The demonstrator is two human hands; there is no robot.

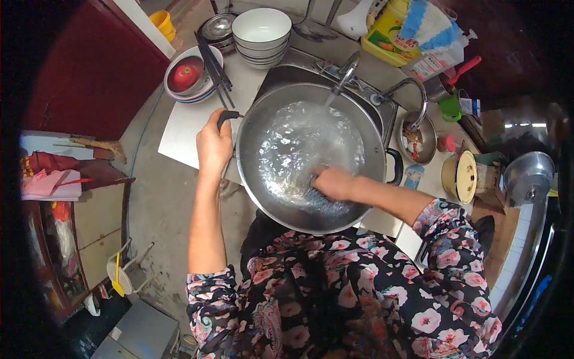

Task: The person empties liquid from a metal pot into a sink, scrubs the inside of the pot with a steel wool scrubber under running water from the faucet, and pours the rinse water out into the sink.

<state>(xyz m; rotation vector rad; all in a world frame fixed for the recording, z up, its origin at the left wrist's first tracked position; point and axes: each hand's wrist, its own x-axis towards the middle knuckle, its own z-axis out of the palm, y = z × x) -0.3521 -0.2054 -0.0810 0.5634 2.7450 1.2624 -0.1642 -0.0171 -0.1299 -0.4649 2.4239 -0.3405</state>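
A large metal wok (251, 179) sits tilted over the sink, with rippling water (291, 148) inside. Water streams into it from a running chrome faucet (349, 72). My left hand (214, 142) grips the wok's dark left handle (228, 117). Inside the bowl, my right hand (334, 183) is curled low near the side closest to me, blurred by motion. Something small and dark shows at its fingertips, and a bluish-grey textured patch lies just below; whether the hand holds a scrubber cannot be made out. A second black handle (395, 166) sticks out at the wok's right.
Stacked white bowls (261, 29) stand behind the wok. Left of them, a bowl holds a tomato (185, 77), with black chopsticks (215, 72) across its rim. To the right are a second curved faucet (417, 85), a metal bowl of food scraps (426, 143) and a yellow enamel pot (453, 172).
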